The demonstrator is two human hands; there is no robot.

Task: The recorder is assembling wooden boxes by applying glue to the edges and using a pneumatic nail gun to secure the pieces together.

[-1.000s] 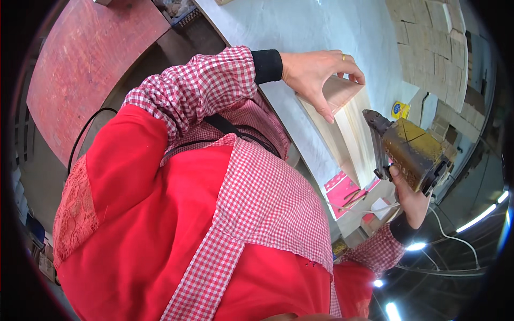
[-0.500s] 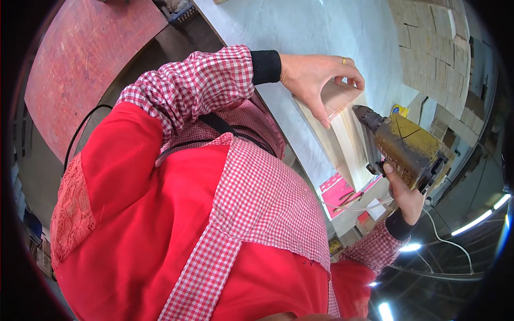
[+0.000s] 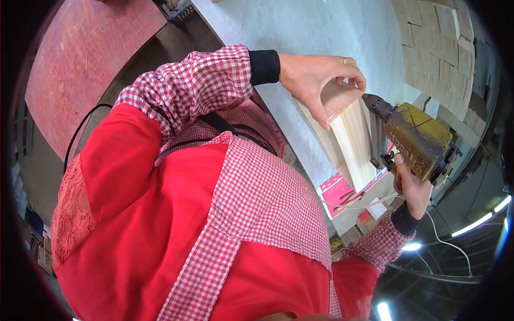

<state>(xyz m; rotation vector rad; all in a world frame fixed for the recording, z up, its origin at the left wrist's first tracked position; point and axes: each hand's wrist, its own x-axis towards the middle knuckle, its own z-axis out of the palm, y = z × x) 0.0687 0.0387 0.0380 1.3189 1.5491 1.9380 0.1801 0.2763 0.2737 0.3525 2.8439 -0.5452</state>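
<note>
A pale wooden box stands on the light worktable. My left hand is closed on its upper end, the thumb on the near side and the fingers over the far side. My right hand is wrapped round the handle of a worn yellow and dark nail gun. The gun's nose sits by the top right corner of the box; whether it touches the wood I cannot tell. Its dark magazine runs down alongside the box's right face. My palm and the gun's body hide most of the handle.
Stacked pale wooden boards line the far right of the worktable. A pink sheet lies near the box's lower end, and a pale hose hangs below the right hand. A red table stands to the left.
The nail gun and my right hand have shifted right, and the gun's nose has risen slightly toward the box's top corner. My left hand keeps its hold on the box.
</note>
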